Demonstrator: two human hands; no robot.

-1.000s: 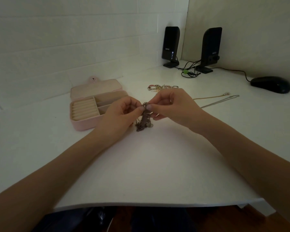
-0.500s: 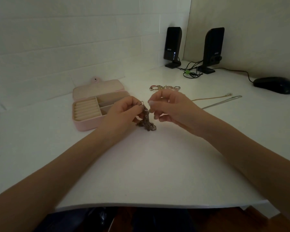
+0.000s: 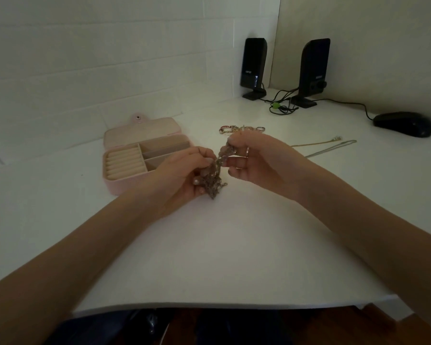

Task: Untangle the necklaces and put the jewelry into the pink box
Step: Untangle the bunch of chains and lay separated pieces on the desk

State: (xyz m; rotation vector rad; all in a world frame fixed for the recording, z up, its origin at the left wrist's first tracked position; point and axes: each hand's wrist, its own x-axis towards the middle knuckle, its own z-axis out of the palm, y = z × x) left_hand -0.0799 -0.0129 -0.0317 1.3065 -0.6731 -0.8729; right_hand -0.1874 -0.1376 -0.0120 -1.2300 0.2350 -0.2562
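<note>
A tangled clump of chain necklaces (image 3: 215, 173) is hanging between both hands above the white desk (image 3: 222, 245): the left hand (image 3: 184, 173) is pinching its lower part, the right hand (image 3: 254, 158) gripping its upper end. The open pink jewelry box (image 3: 139, 158) is sitting just left, with bare desk toward the near edge.

A white desk (image 3: 234, 257) meets a white brick-pattern wall (image 3: 110, 58) and a beige wall (image 3: 371, 33); the light is dim.

Tangled chain necklaces (image 3: 215, 174) bunched beside the open pink box (image 3: 144, 158), lid back.
</note>
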